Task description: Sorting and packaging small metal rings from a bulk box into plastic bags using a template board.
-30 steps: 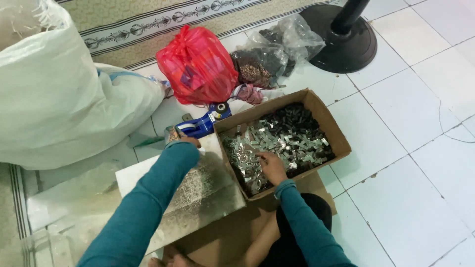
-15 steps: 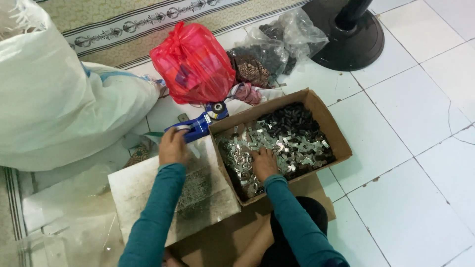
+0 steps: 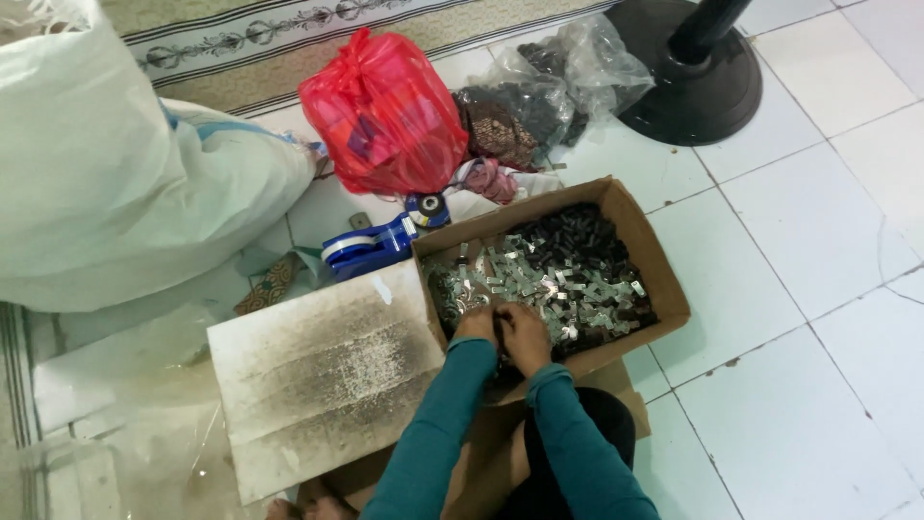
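My left hand (image 3: pixel 476 325) and my right hand (image 3: pixel 527 337) meet at the near edge of an open cardboard box (image 3: pixel 666 289). The box holds several small shiny metal pieces (image 3: pixel 553 279) and darker ones further back. The fingers of both hands curl together on a small piece just above the pile, and they mostly hide it. Both arms wear teal sleeves. A blue tape dispenser (image 3: pixel 371 246) lies on the floor left of the box, apart from my hands.
A dusty white board (image 3: pixel 322 371) lies left of the box. Behind are a red plastic bag (image 3: pixel 385 111), clear bags of dark items (image 3: pixel 539 96), a big white sack (image 3: pixel 115 173), a black fan base (image 3: pixel 693 77) and a patterned rug (image 3: pixel 289 48). White floor tiles extend right.
My left hand has left the spot by the tape dispenser and moved right to meet my right hand in the box. The camera view has shifted slightly.
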